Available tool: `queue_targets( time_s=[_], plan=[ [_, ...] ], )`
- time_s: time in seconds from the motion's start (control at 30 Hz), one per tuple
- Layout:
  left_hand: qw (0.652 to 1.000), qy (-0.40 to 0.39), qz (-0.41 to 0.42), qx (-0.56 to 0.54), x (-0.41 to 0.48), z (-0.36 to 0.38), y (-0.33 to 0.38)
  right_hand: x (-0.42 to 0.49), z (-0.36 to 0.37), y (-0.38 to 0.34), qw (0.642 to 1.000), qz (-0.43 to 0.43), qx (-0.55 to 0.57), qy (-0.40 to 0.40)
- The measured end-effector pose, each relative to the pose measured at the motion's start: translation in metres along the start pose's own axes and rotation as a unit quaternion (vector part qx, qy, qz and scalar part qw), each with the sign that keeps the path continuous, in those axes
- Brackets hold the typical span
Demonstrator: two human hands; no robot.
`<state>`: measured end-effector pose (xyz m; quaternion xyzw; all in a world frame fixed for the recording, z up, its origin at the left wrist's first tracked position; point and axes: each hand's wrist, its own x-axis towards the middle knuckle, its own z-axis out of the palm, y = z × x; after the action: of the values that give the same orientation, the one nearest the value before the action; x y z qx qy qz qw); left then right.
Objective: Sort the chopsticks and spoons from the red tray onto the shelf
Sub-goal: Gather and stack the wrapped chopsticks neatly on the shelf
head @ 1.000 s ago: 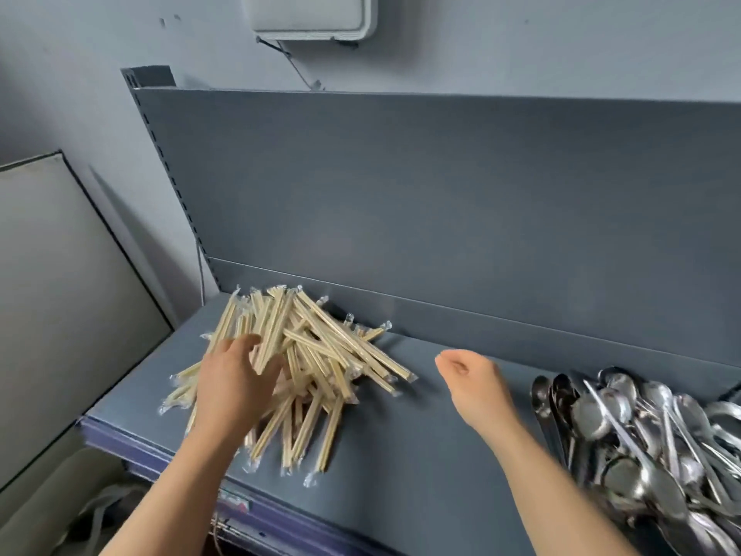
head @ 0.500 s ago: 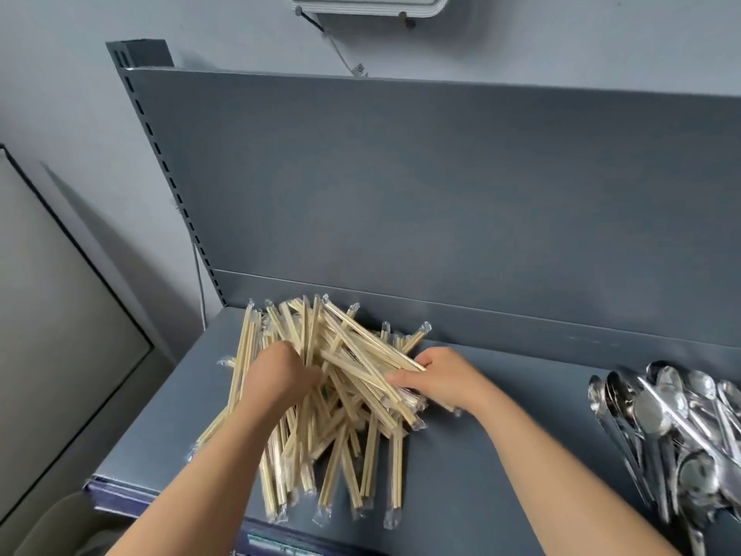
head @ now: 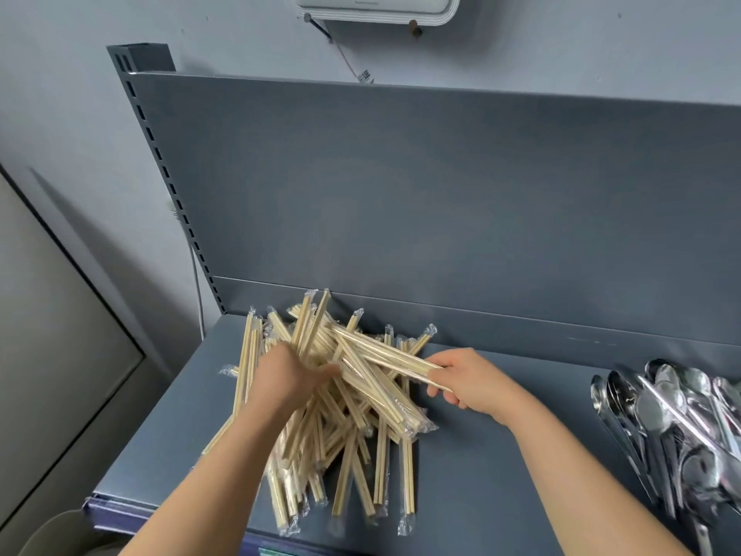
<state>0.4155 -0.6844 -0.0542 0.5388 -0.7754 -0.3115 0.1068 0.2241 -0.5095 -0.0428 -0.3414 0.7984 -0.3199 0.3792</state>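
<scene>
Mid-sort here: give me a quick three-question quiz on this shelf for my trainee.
1. Multiple choice: what does the right hand pinch? A) a spoon B) wrapped chopsticks C) nothing
2. True or false: the spoons lie on the shelf, to the right of the chopsticks.
3. Fill in: the ____ hand grips into the middle of the chopstick pile.
Key: 1 B. 2 true. 3 left, the left hand.
</scene>
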Motion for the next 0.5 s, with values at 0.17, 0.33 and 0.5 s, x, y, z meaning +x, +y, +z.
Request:
queue_targets(
  time_s=[0.17, 0.33, 0.5],
  plan=[
    [1.000, -0.014, -0.001, 0.004, 0.003, 0.001, 0.006, -0.005, -0.010, 0.005, 0.997, -0.007, -0.035, 0.070],
    [0.996, -0.030, -0.028, -0.083, 0.000, 0.003, -0.003, -0.013, -0.013, 0.014, 0.991, 0.004, -0.069, 0.111],
    [0.990, -0.045, -0.040, -0.126, -0.007, 0.002, -0.013, -0.013, 0.006, 0.016, 0.994, -0.002, -0.058, 0.094]
  ],
)
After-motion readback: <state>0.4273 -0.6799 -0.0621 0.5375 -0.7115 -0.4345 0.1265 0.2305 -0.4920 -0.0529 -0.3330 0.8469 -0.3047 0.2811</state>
